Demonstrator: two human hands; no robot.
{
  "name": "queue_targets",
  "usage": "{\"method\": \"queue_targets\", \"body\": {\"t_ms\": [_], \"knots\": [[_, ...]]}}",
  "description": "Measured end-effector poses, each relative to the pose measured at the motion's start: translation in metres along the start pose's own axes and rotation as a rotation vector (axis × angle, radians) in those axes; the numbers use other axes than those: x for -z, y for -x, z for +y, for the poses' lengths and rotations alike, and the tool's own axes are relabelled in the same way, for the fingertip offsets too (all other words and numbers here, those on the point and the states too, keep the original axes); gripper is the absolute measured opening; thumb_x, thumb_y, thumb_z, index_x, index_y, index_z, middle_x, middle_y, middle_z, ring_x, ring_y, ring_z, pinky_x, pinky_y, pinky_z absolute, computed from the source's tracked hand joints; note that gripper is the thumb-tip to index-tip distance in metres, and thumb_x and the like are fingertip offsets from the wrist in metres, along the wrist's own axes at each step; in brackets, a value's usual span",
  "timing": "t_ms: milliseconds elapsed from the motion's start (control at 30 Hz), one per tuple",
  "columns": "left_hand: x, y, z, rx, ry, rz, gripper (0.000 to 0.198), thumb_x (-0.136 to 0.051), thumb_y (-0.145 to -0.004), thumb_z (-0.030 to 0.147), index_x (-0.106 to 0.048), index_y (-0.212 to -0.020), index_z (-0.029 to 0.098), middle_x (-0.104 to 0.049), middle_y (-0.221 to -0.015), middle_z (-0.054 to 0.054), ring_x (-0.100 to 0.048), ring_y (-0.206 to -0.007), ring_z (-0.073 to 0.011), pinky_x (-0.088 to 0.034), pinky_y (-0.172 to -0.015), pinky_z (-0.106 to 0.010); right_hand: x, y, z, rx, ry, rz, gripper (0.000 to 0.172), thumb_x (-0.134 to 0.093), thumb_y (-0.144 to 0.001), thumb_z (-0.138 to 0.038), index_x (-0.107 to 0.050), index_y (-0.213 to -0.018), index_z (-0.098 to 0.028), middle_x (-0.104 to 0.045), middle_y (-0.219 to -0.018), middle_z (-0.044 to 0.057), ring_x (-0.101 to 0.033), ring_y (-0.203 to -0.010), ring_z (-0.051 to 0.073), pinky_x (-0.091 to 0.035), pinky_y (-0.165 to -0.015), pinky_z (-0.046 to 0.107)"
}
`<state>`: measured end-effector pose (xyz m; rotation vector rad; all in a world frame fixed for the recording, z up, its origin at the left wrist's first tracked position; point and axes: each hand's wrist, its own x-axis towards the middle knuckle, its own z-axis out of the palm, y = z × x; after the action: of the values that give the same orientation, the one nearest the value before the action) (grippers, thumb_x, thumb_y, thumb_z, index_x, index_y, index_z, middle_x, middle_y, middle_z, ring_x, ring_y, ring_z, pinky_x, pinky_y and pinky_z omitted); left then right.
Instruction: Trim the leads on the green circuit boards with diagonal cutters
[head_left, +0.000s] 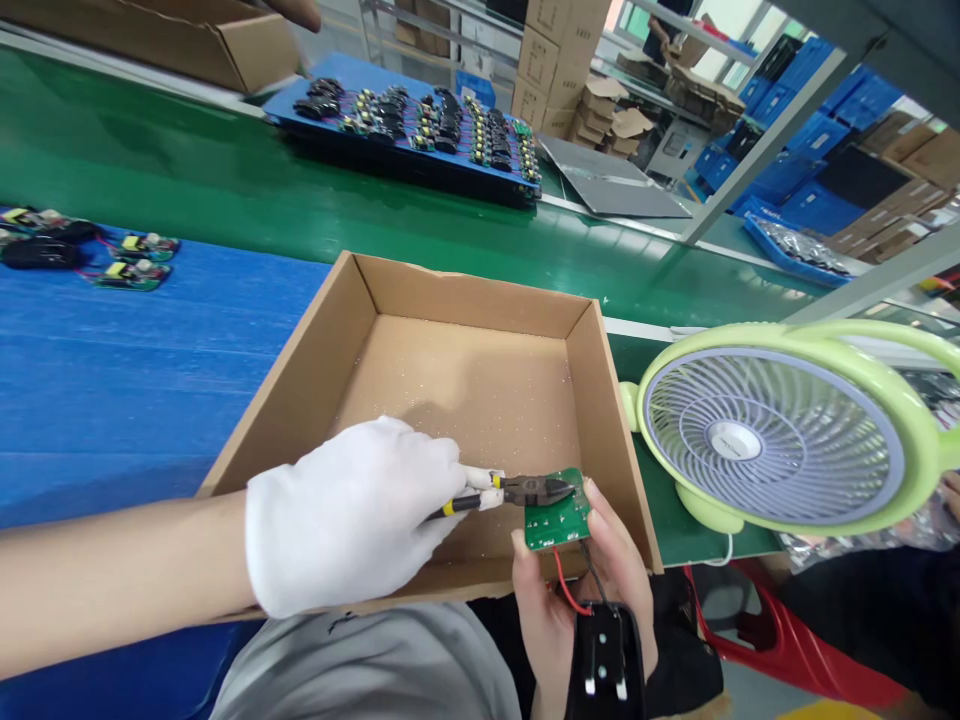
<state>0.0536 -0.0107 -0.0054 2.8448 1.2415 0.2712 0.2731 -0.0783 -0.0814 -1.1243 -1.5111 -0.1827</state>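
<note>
My left hand (352, 510), in a white glove, is closed round the yellow-tipped handles of small cutters (536, 490). The cutter jaws rest on the top edge of a green circuit board (556, 518). My bare right hand (626, 575) grips that board from below and the side. Red and black wires run from the board down to a black plug housing (604, 650) lying in the same palm. Both hands hover over the near right corner of an open cardboard box (300, 350), whose floor is speckled with tiny shiny clippings.
A green desk fan (772, 430) stands just right of the box. A blue mat (112, 370) on the left carries a few wired boards (135, 260). Beyond the green conveyor belt (187, 170) lie a blue tray of several boards (420, 120) and a carton (187, 40).
</note>
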Motion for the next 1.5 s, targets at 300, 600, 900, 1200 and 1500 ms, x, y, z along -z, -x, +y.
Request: {"method": "queue_targets", "body": {"t_ms": [300,600,900,1200,1500], "knots": [[-0.0004,-0.0036,-0.0015,-0.038,-0.109,0.129,0.02,-0.059,-0.081,0.012,-0.063,-0.068,0.027,-0.066,-0.061,-0.004,-0.062,-0.048,-0.0282,-0.032,-0.053,-0.042,-0.0011,0.0002,-0.0057,-0.034,0.036,0.014,0.064,-0.1,-0.083,-0.008,-0.074,-0.14,-0.019,-0.087,-0.129,0.012,-0.089,-0.112,0.027,-0.078,-0.084,0.031],[0.0045,-0.0049,-0.0018,-0.079,-0.164,0.211,0.025,-0.057,-0.077,0.007,-0.066,-0.065,0.027,-0.063,-0.06,-0.004,-0.06,-0.047,-0.0273,-0.04,-0.05,-0.044,0.0011,0.0011,-0.0062,-0.028,0.05,-0.013,0.059,-0.097,-0.087,-0.01,-0.073,-0.14,-0.019,-0.086,-0.13,0.014,-0.089,-0.113,0.028,-0.079,-0.083,0.033],[0.0046,-0.0024,-0.0011,-0.071,-0.174,0.229,0.024,-0.058,-0.076,0.007,-0.065,-0.066,0.027,-0.062,-0.061,-0.004,-0.059,-0.048,-0.0268,-0.038,-0.051,-0.043,-0.0012,0.0011,-0.003,-0.024,-0.033,0.024,0.064,-0.097,-0.087,-0.009,-0.073,-0.146,-0.02,-0.085,-0.133,0.012,-0.088,-0.117,0.027,-0.078,-0.088,0.032],[0.0029,-0.0014,-0.0004,-0.052,-0.169,0.224,0.021,-0.06,-0.075,0.007,-0.063,-0.066,0.026,-0.062,-0.062,-0.004,-0.057,-0.05,-0.0257,-0.036,-0.053,-0.042,-0.0007,-0.002,-0.002,-0.002,-0.009,0.005,0.074,-0.1,-0.08,-0.002,-0.072,-0.147,-0.019,-0.086,-0.134,0.011,-0.088,-0.117,0.025,-0.077,-0.091,0.029],[0.0011,-0.0004,-0.0003,0.007,-0.106,0.082,0.022,-0.06,-0.085,0.012,-0.065,-0.068,0.026,-0.06,-0.062,-0.007,-0.053,-0.054,-0.0253,-0.033,-0.056,-0.043,-0.0002,0.0006,-0.0064,-0.03,0.067,-0.007,0.067,-0.102,-0.084,-0.012,-0.072,-0.144,-0.019,-0.086,-0.134,0.013,-0.09,-0.111,0.028,-0.079,-0.082,0.032]]}}
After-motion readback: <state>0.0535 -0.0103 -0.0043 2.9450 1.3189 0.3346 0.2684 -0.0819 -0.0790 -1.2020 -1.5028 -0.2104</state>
